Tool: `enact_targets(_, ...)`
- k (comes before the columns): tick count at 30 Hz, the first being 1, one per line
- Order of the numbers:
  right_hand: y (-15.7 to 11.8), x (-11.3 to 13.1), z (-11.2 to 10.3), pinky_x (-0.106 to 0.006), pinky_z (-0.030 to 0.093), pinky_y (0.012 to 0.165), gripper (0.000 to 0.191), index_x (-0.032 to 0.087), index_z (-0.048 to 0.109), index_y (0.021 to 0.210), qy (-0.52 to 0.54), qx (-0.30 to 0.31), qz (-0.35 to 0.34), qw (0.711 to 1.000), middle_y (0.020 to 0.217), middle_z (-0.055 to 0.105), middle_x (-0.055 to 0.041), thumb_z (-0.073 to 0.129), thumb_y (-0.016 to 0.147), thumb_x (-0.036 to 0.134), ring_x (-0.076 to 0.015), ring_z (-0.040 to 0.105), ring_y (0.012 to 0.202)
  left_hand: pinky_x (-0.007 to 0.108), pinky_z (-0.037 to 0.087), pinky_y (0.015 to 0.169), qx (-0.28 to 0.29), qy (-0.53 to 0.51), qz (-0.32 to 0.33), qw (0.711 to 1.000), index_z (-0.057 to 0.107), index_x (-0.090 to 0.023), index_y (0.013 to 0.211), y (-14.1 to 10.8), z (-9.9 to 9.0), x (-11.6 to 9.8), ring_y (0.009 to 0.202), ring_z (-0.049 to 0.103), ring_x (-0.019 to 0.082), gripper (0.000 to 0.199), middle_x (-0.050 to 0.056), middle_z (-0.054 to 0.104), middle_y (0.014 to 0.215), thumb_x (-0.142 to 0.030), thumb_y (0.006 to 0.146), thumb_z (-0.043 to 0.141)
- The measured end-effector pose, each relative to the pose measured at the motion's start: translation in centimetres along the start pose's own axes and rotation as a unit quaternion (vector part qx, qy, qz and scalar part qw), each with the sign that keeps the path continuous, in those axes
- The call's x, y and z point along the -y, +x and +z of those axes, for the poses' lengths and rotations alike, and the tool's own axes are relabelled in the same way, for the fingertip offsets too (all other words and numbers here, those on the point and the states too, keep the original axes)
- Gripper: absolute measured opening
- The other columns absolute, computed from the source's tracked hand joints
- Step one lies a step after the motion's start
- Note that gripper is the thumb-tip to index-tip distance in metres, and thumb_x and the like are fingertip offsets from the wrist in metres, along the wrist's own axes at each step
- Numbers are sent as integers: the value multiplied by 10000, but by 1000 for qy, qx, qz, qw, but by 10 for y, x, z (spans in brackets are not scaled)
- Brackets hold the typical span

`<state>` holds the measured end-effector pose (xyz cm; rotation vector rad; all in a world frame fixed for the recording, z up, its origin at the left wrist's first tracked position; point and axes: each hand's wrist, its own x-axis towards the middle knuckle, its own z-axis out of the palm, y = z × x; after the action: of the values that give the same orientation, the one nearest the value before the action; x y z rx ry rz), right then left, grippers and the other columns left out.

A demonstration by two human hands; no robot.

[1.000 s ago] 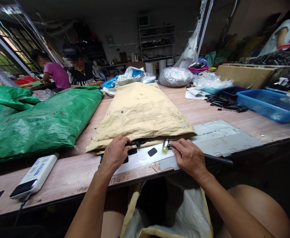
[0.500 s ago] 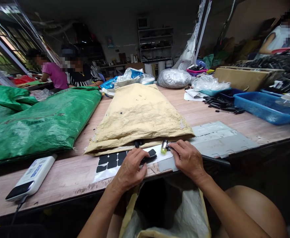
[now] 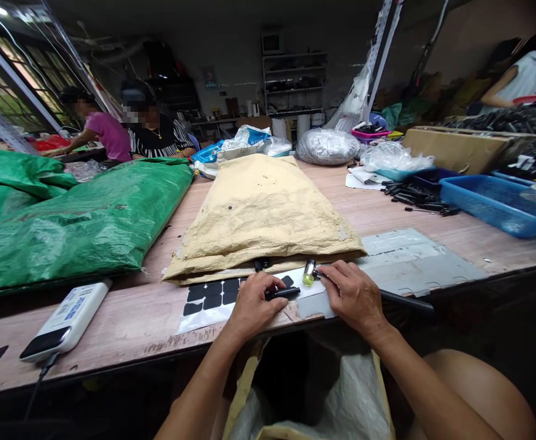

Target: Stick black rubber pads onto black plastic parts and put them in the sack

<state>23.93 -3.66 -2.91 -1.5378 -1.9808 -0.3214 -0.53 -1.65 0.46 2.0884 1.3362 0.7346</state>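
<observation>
Cream-coloured sacking lies flat in front of me, a full sack set along the middle of the worktop with its mouth near the front edge, probably so that what is inside comes easily to hand. Black tube ends poke out of that mouth.

Just in front, the left hand has thumb and forefinger closed on a black pen-shaped tube, held low and level, its free end pointing at the right hand. Those fingers are curled round a hammer-like tool, gripped close to its silver and yellow-green head, perhaps for control. Its dark handle seems to run out behind the hand, past the front edge. I can't tell whether the head touches anything.

Under the left hand, a white sheet of black rounded stickers lies along the front edge, within reach of the fingers. To its right is a grey plate; toward the left end are a white power bank and a green sack. An open sack gapes below the front edge.
</observation>
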Motion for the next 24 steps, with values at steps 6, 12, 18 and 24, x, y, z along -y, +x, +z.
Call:
enact_targets(6, 5, -5, -2, -338, 458, 831, 228, 234, 704, 1123, 26, 1, -9, 1000, 951, 684, -43, 551, 955, 215, -217, 596, 915, 339, 408, 830, -14, -5, -4, 1000, 758, -244, 956, 0, 3, 2, 876, 593, 200, 196, 5, 690, 920, -220, 762, 753)
enact_targets(12, 17, 0, -20, -312, 514, 845, 246, 214, 701, 1142, 184, -46, 44, 981, 1012, 722, -50, 524, 977, 260, -196, 669, 952, 347, 416, 866, -23, -11, 12, 1000, 768, -247, 979, -1, 3, 1, 890, 606, 200, 204, 8, 692, 925, -221, 778, 748)
enact_targets(18, 19, 22, -31, -306, 534, 823, 228, 220, 723, 1111, 264, -4, 51, 963, 1008, 743, -45, 554, 963, 265, -185, 691, 920, 344, 416, 840, -28, -5, 19, 999, 746, -240, 956, -1, 3, 2, 878, 594, 199, 173, 4, 696, 930, -225, 784, 740)
enact_targets(24, 14, 34, -23, -326, 536, 847, 239, 202, 713, 1112, 263, 30, 36, 964, 1011, 736, -63, 527, 971, 254, -189, 687, 911, 347, 426, 865, -25, 3, 15, 1000, 770, -256, 975, -1, 4, 3, 897, 586, 207, 186, 14, 673, 900, -241, 794, 733)
